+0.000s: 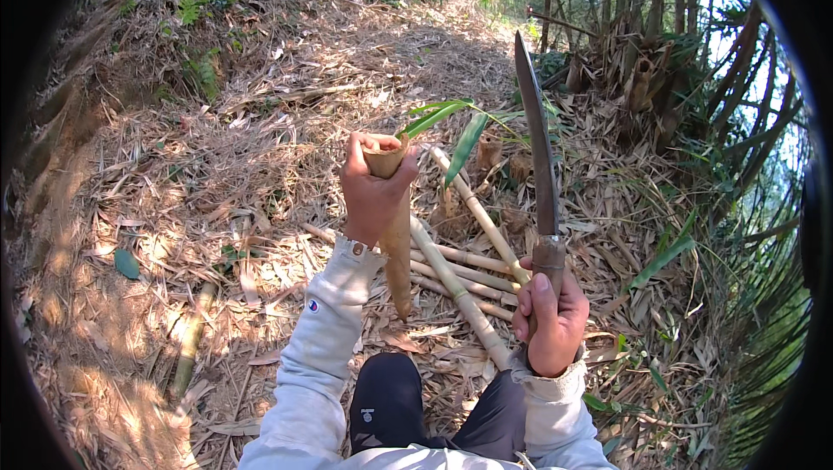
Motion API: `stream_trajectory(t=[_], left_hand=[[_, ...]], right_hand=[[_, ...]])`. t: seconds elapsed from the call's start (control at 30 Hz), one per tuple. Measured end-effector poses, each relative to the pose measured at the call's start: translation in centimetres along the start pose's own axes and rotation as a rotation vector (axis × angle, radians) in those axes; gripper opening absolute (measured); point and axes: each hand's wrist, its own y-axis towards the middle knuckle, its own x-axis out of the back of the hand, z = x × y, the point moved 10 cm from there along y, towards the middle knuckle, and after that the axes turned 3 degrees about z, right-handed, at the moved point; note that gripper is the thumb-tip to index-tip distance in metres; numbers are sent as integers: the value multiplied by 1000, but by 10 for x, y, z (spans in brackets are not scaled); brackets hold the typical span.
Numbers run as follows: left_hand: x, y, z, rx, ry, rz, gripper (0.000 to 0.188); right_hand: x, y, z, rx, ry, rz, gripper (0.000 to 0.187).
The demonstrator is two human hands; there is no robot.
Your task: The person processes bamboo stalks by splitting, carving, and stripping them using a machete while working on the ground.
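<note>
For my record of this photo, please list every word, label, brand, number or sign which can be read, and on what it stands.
Left sleeve: small round red, white and blue badge; no readable word.
Left trouser leg: white mark, too small to read.
Machete and brown cone: no writing visible.

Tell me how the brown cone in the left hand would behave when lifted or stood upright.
The brown cone is probably light for its size: its upper end looks open and thin-walled. Stood on its lower end, it would likely tip, since that end narrows to a point.
</note>
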Motion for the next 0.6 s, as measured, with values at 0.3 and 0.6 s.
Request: stream_trajectory(t=[0.3, 0.6], left_hand=[[-16, 0, 0, 18, -121, 181, 47], [-24, 16, 36, 185, -70, 368, 62]], right_hand=[[-72, 13, 14, -25, -139, 251, 26], [-93, 33, -12, -37, -172, 278, 28]])
